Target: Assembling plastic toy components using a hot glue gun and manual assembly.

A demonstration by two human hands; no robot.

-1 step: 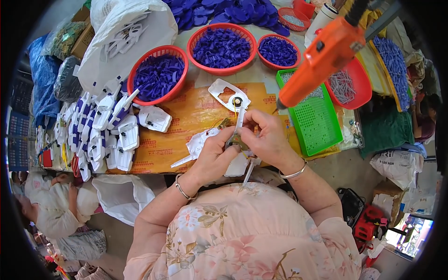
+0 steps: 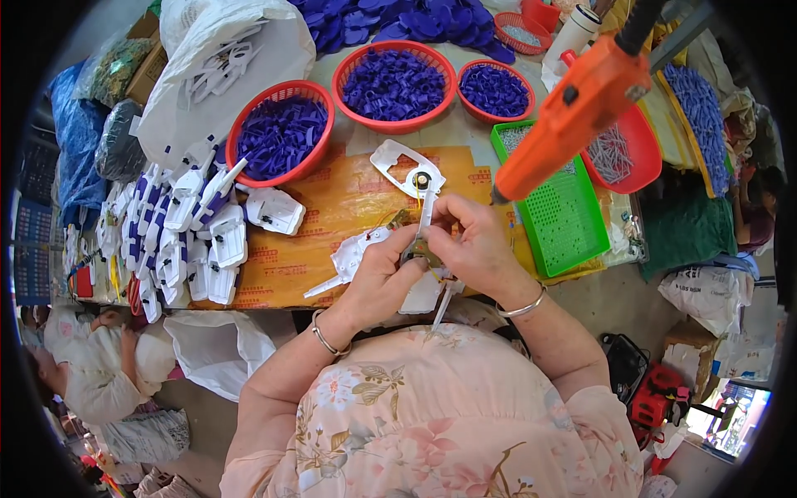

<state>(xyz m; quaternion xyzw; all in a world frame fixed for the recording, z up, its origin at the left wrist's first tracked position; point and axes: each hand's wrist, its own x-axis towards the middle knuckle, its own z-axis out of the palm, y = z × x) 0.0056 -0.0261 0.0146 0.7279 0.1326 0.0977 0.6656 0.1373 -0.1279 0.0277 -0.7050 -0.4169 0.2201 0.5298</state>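
Head view: both hands are closed in a fingertip pinch on one small part [image 2: 422,250], the left hand [image 2: 383,278] from the left and the right hand [image 2: 484,249] from the right, thumbs nearly meeting over it; the fingers cover so much that I cannot tell its full shape or which hand bears the load. The likeliest trouble is a slip: with such a small thing held only at the tips, uneven pressure from one thumb could make it twist or spring out. A thin yellow wire [image 2: 434,272] shows just below the fingertips, its ends hidden, so pulling the hands apart might strain it or work a joint loose. Near the table edge on the body side of the fingers lies a white piece [image 2: 422,295], which a dropped wrist could push into the lap. The orange driver [image 2: 573,116] hangs beyond and to the right of the right hand, over the green tray [image 2: 562,228], and lifting that hand carelessly could knock it. As for where things lie, the part sits between the two hands, just above the white piece; the white housing [image 2: 388,158] with its round disc [image 2: 422,180] is straight beyond the fingertips, and an open white shell [image 2: 350,256] rests just left of the left hand's fingers.
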